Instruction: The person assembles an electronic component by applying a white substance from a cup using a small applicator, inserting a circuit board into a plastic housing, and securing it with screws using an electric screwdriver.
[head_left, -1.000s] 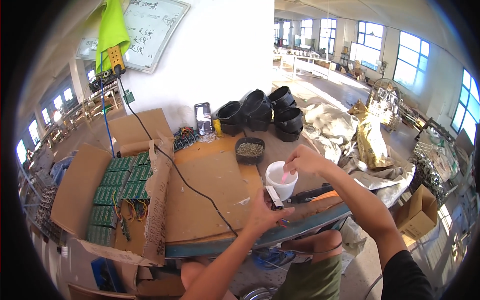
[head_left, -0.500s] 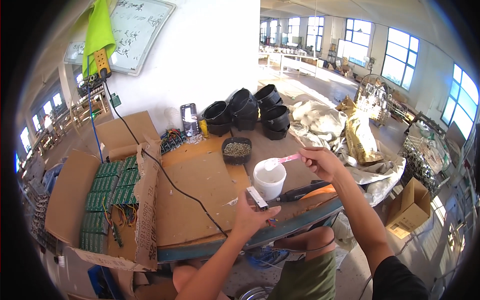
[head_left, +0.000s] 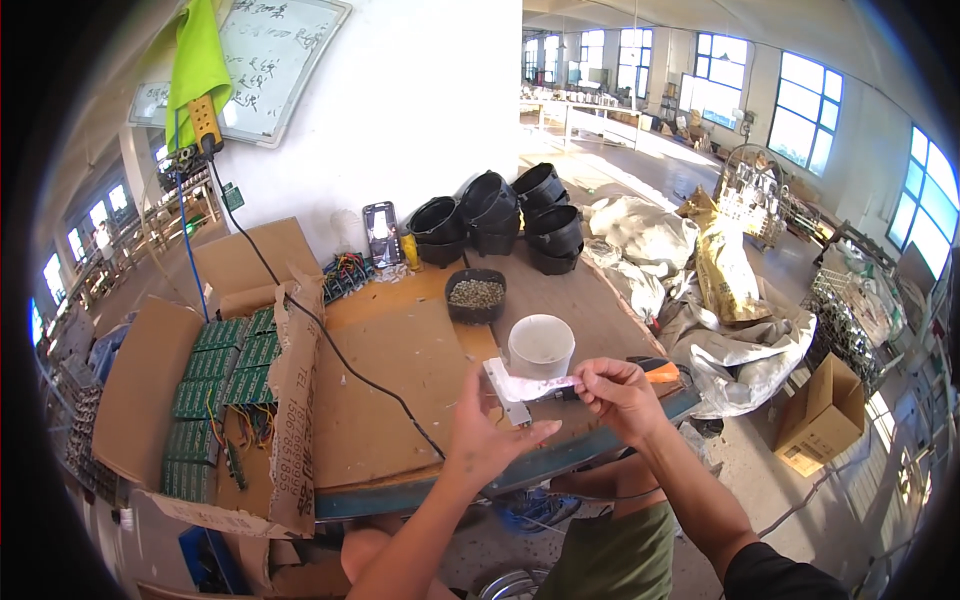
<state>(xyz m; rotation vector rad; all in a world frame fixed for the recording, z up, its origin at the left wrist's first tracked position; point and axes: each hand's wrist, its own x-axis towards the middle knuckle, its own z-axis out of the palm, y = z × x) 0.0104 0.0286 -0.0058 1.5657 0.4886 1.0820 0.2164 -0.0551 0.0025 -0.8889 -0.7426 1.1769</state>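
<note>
My left hand [head_left: 478, 440] grips a small white rectangular casing [head_left: 517, 412] between thumb and fingers, above the table's near edge. In my right hand [head_left: 620, 398], a pink plastic spatula [head_left: 545, 388] is pinched between thumb and fingertips. White paste coats its flat end, which lies against or just over the casing. Whether it touches is hard to tell. Right behind both hands stands a white plastic tub [head_left: 541, 366], its inside smeared pale.
Beyond the tub are a black bowl of small metal parts [head_left: 476, 294] and several black buckets [head_left: 490, 205]. A carton of green circuit boards [head_left: 210, 380] stands left, with a black cable [head_left: 345, 352] across the table. An orange-and-black tool [head_left: 660, 373] lies right, near sacks [head_left: 640, 235].
My right hand has moved down and toward me, taking the spatula from over the tub to the casing. The left hand has shifted slightly left and turned the casing.
</note>
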